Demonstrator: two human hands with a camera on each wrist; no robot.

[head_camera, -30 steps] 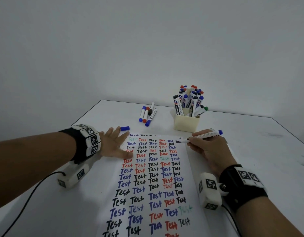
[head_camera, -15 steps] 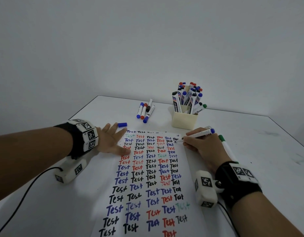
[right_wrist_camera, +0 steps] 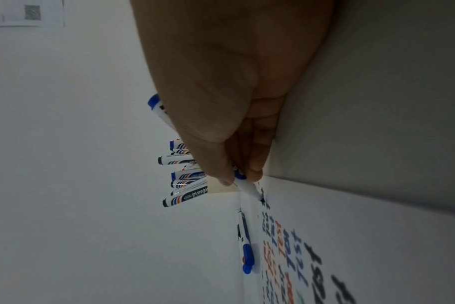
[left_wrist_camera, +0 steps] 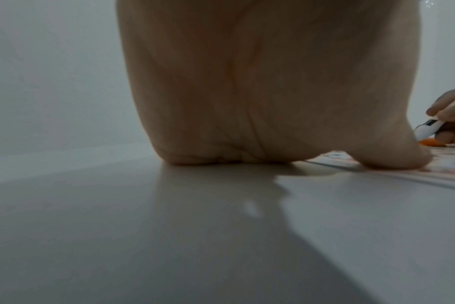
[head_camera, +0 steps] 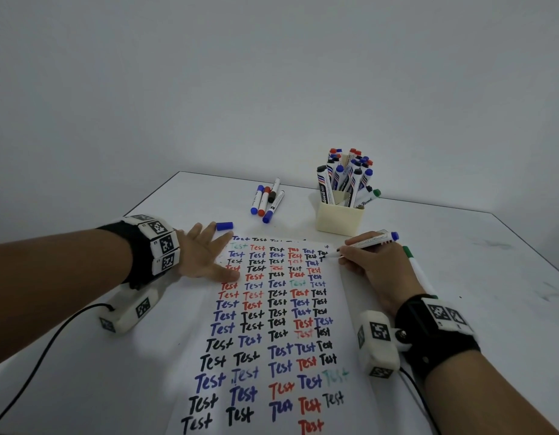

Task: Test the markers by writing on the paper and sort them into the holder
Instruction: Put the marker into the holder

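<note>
A white paper covered in rows of the word "Test" in black, blue, red and green lies on the table. My right hand pinches an uncapped blue marker with its tip touching the paper's upper right corner; in the right wrist view the marker tip sits on the sheet. My left hand lies flat, fingers spread, pressing the paper's upper left edge. A loose blue cap lies just beyond its fingertips. The cream holder behind the paper is packed with several markers.
Three or so capped markers lie in a group at the back of the table, left of the holder. A green-capped marker lies to the right of my right hand. A black cable trails from the left wrist camera.
The right hand has slid the blue marker's tip a little leftward along the paper's top right corner. The left hand has stayed flat on the paper.
</note>
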